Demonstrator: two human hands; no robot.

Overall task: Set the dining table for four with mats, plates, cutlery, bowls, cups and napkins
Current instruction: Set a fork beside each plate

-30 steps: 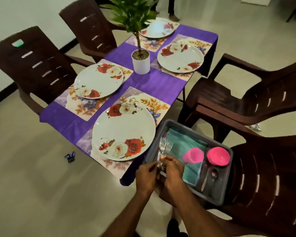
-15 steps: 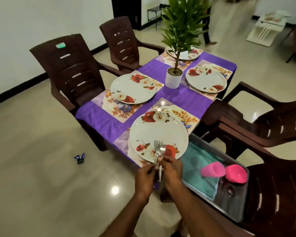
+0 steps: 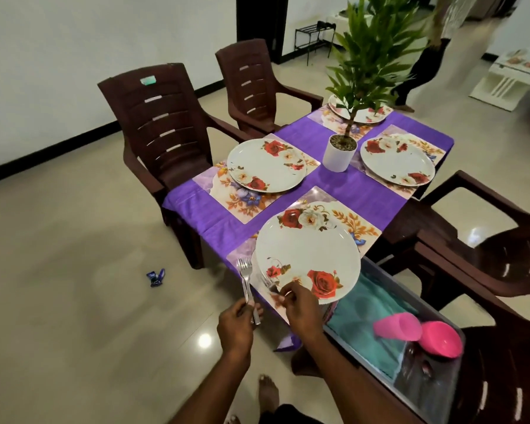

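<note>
My left hand (image 3: 237,324) grips a bunch of silver forks (image 3: 246,278), tines up, just off the near corner of the purple-clothed table (image 3: 334,185). My right hand (image 3: 300,304) pinches a single fork (image 3: 268,283) at the near edge of the closest floral plate (image 3: 308,255), which lies on a floral mat (image 3: 354,223). Three more floral plates sit on mats: left (image 3: 266,165), far right (image 3: 397,160), far end (image 3: 361,113). A grey tray (image 3: 441,393) at right holds a teal napkin (image 3: 371,319), a pink cup (image 3: 398,327) and a pink bowl (image 3: 441,338).
A potted plant in a white pot (image 3: 338,153) stands mid-table. Brown plastic chairs ring the table: two at left (image 3: 162,123), two at right (image 3: 487,249). A blue wrapper (image 3: 156,277) lies on the tiled floor. A person (image 3: 423,59) walks at the far right.
My hands have parted: the right one has drawn one fork out of the bunch toward the near plate, the left keeps the rest. The camera has tilted up and closer to the table.
</note>
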